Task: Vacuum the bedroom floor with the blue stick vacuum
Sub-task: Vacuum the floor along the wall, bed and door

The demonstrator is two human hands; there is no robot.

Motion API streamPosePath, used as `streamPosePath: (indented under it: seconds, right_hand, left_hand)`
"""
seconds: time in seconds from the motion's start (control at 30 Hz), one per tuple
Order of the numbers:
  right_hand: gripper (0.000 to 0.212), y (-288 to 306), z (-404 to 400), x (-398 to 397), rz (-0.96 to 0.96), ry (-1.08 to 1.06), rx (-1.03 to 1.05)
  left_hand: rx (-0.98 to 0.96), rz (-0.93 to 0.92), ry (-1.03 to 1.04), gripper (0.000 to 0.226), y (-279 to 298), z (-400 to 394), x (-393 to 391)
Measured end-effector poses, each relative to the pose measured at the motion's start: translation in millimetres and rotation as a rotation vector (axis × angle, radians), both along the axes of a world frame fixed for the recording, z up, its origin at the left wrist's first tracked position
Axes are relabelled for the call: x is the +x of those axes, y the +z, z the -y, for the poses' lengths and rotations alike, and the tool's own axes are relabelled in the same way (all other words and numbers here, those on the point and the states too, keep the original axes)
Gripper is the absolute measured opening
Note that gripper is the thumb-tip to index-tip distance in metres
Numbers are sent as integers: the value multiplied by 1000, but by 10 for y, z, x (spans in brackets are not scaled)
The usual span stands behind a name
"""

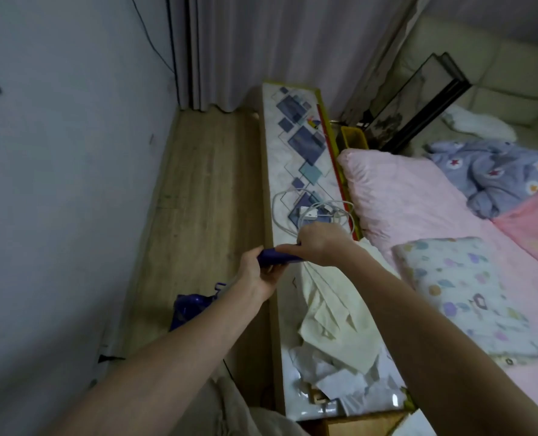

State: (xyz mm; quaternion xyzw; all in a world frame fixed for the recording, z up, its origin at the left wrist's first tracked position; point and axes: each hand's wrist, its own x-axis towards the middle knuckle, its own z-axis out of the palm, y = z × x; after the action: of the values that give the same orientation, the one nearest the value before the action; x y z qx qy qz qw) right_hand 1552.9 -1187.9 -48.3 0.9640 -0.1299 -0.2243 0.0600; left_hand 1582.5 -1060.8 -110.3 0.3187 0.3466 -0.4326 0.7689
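Both hands gripped the blue stick vacuum's handle [275,257], the left hand [258,275] with fingers curled beneath it and the right hand [316,243] pinching its top, its body [189,306] low over the wooden floor [198,184] beside the patterned tabletop [299,158].

Blue stick vacuum [274,257], upright over wooden floor.
Handle high at centre; dark blue body [189,308] low, near left, partly hidden.
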Motion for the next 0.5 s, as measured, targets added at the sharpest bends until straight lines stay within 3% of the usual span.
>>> streamPosePath:
  seconds: [0.23,0.5]
  right_hand:
    - [67,75,151,-243,32,-143,-14]
    - [68,-6,424,117,44,-110,23]
  left_hand:
    - [5,-4,-177,8,48,228,-45]
    - [28,14,-133,8,6,460,274]
